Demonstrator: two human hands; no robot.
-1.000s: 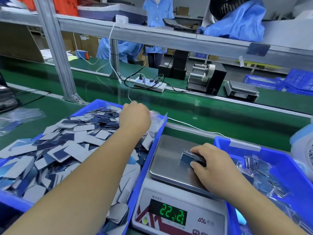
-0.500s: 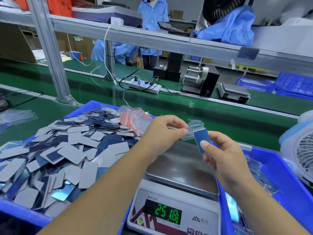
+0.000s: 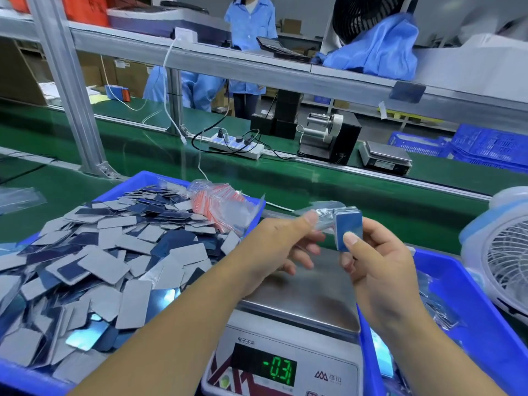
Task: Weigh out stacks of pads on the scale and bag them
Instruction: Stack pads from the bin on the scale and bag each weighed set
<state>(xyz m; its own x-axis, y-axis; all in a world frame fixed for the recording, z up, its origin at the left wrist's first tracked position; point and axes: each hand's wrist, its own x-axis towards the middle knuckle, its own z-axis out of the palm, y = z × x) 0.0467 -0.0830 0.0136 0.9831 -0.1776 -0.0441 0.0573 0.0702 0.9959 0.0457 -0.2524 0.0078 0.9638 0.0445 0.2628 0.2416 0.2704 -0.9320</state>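
Note:
My right hand [image 3: 371, 264] pinches a stack of blue pads [image 3: 349, 228] upright above the scale [image 3: 300, 304]. My left hand [image 3: 281, 244] pinches a small clear bag [image 3: 324, 217] just left of the stack, touching its top edge. The scale's steel platter is bare and its green display [image 3: 278, 370] reads -0.3. A blue bin [image 3: 148, 178] on the left holds a heap of loose grey and blue pads [image 3: 108, 252], with a bundle of clear bags with red strips [image 3: 220, 205] at its far right corner.
A second blue bin [image 3: 468, 298] on the right holds filled bags. A white fan [image 3: 503, 258] stands at the far right. Behind lie the green conveyor belt [image 3: 314, 190], a power strip [image 3: 237, 145], a tape dispenser [image 3: 328, 137] and another scale [image 3: 385, 157]. A person in blue stands beyond the shelf.
My right hand lifted the pad stack off the platter, my left hand came from the bin with a clear bag, and both met above the scale. The display went from 22.2 to -0.3.

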